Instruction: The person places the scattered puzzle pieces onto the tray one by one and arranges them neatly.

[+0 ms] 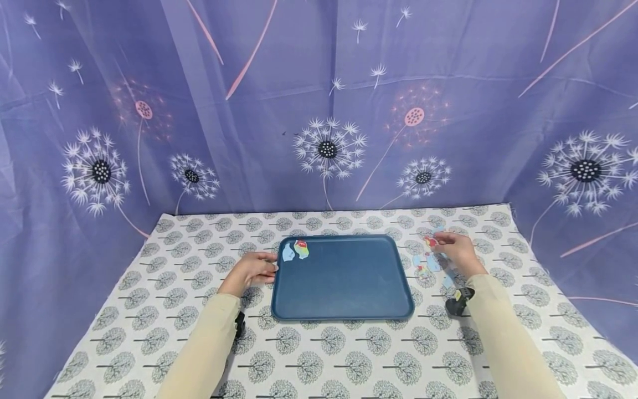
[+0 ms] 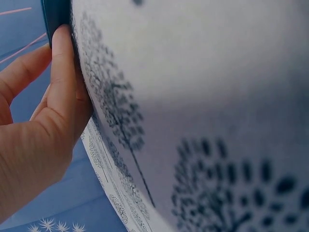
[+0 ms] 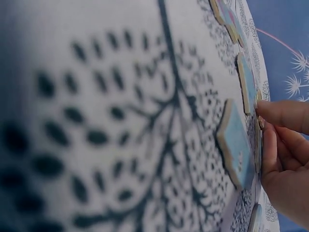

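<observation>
A dark blue tray (image 1: 344, 282) lies flat on the table. At its far left corner are a pale blue puzzle piece (image 1: 288, 254) and a red, yellow and green puzzle piece (image 1: 302, 250). My left hand (image 1: 253, 270) touches the tray's left edge with its fingertips (image 2: 62, 41). Right of the tray, my right hand (image 1: 457, 250) pinches a small red and yellow puzzle piece (image 1: 430, 241) between thumb and finger, partly hidden by the fingers. Light blue puzzle pieces (image 3: 235, 142) with wooden edges lie close beside that hand.
More loose puzzle pieces (image 1: 447, 281) are scattered on the tree-patterned tablecloth (image 1: 319, 360) right of the tray. A purple curtain (image 1: 259, 155) with dandelion prints hangs behind the table and along its sides.
</observation>
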Tool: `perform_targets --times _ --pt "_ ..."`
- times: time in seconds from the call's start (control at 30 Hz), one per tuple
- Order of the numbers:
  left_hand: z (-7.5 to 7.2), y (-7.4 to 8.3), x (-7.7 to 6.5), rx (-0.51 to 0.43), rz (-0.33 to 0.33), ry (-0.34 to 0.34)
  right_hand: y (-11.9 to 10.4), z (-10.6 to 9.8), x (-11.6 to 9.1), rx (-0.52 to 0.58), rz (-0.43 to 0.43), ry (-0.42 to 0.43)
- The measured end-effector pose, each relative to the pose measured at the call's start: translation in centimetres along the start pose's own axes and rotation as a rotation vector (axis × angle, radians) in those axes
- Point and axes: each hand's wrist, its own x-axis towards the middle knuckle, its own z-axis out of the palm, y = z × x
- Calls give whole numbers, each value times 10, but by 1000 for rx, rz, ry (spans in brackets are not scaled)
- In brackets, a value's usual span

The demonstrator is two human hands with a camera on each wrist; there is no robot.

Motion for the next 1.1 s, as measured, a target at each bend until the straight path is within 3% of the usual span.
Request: perform_targets --times 0.23,0.47,1.1 --pt "1 0 -1 1 10 -2 0 0 2 63 34 -16" --pt "1 0 0 5 7 2 -4 0 0 -50 -7 8" --pt "0 0 -1 -2 0 0 -7 3 3 -20 -31 59"
